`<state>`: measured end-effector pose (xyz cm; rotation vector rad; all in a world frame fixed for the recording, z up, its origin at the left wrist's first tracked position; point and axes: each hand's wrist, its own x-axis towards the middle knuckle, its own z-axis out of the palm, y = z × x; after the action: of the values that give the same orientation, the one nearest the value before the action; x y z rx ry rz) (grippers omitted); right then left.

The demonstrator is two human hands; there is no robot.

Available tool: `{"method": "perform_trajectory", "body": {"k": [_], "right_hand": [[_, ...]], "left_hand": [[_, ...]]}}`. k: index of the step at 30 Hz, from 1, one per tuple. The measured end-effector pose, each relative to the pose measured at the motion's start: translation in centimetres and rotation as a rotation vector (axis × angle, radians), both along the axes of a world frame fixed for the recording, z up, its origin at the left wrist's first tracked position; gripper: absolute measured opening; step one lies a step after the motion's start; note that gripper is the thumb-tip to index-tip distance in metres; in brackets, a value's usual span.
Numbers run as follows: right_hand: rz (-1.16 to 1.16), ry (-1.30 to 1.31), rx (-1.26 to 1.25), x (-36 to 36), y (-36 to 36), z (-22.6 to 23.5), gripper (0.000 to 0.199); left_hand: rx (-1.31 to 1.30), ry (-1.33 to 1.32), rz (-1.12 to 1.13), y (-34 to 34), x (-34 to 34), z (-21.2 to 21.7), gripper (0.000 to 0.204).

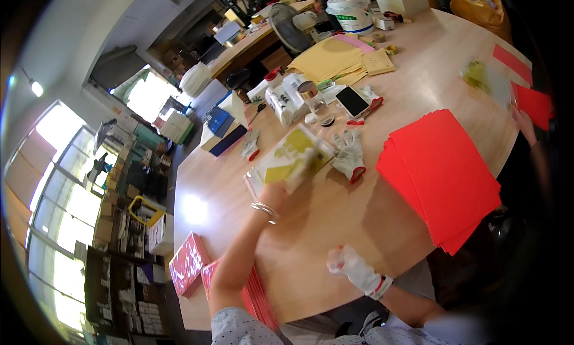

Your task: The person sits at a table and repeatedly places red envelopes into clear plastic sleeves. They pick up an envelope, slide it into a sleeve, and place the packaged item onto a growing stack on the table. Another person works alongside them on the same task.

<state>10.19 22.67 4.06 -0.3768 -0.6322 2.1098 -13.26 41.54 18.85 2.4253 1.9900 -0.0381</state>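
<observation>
My bare left hand (275,194), with silver bangles at the wrist, reaches to the near edge of a pile of clear plastic sleeves (293,155) with a yellow-green pattern. Its fingers are blurred, so I cannot tell whether they grip a sleeve. My right hand (354,267) wears a white glove that leaves some fingertips bare. It hovers above the table's near edge, fingers loosely bent and slightly apart, with nothing visible in them. A fanned stack of red paper sheets (439,175) lies to its right. An empty white glove (348,155) with a red cuff rests beside the sleeves.
Red plastic-wrapped packs (187,264) lie near my left forearm. Farther back are a phone (353,102), a jar (315,103), yellow envelopes (329,59), a white bucket (350,13) and a blue box (221,123). Another person's hand (525,125) holds red paper at the right edge.
</observation>
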Motion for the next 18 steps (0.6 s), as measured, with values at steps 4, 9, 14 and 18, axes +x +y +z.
{"method": "perform_trajectory", "body": {"k": [4,9,14,18], "right_hand": [[-0.155,0.053,-0.439,2.7,1.1,5.2,0.037],[-0.130,-0.268,-0.196,4.0,1.4,4.7,0.035],[-0.162,-1.038,0.088,5.7,3.8,5.0,0.034],[-0.093,-0.812,0.204,6.0,7.1,0.7,0.038]], "left_hand": [[-0.019,-0.053,-0.097,-10.8,10.1,-3.3,0.014],[-0.266,-0.246,0.121,-16.8,16.6,-8.9,0.036],[-0.102,-0.876,0.216,-19.1,10.4,-9.7,0.060],[0.182,-0.283,0.746,-19.3,2.1,-11.3,0.073]]}}
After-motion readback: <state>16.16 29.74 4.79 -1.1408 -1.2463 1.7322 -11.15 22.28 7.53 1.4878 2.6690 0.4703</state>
